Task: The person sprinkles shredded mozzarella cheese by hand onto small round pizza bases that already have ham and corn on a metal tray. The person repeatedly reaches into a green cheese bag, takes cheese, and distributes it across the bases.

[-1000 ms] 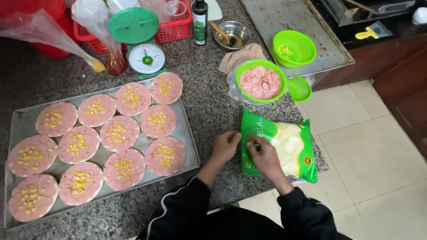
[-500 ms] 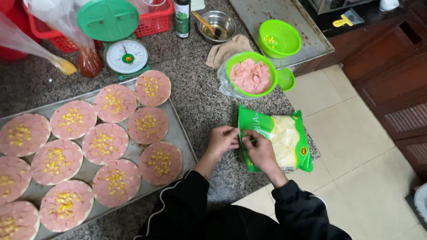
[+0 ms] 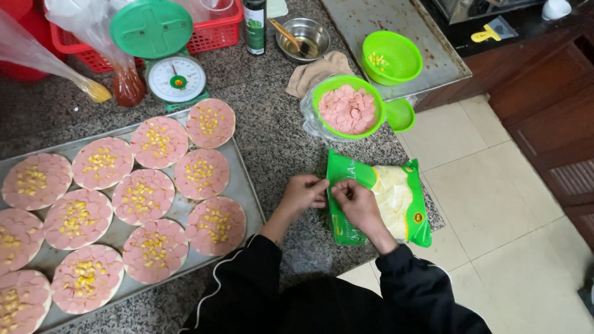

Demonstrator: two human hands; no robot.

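A green plastic bag of pale shredded cheese [image 3: 383, 198] lies flat on the speckled granite counter [image 3: 272, 136], partly over its front edge. My left hand [image 3: 304, 193] and my right hand [image 3: 356, 204] both pinch the bag's left edge, fingertips close together. Left of my hands a metal tray [image 3: 244, 185] carries several round bases topped with pink sausage slices and corn.
A green bowl of pink sausage slices [image 3: 348, 108] sits just beyond the bag, with a green strainer [image 3: 391, 57] on a second metal tray behind. A green kitchen scale [image 3: 176, 77], a red basket [image 3: 213, 31], a steel bowl [image 3: 303, 36] and a dark bottle [image 3: 253, 25] stand farther back. Tiled floor lies to the right.
The camera has shifted a little. My hands have stayed at the bag's left edge, still pinching it; the bag has not visibly moved.
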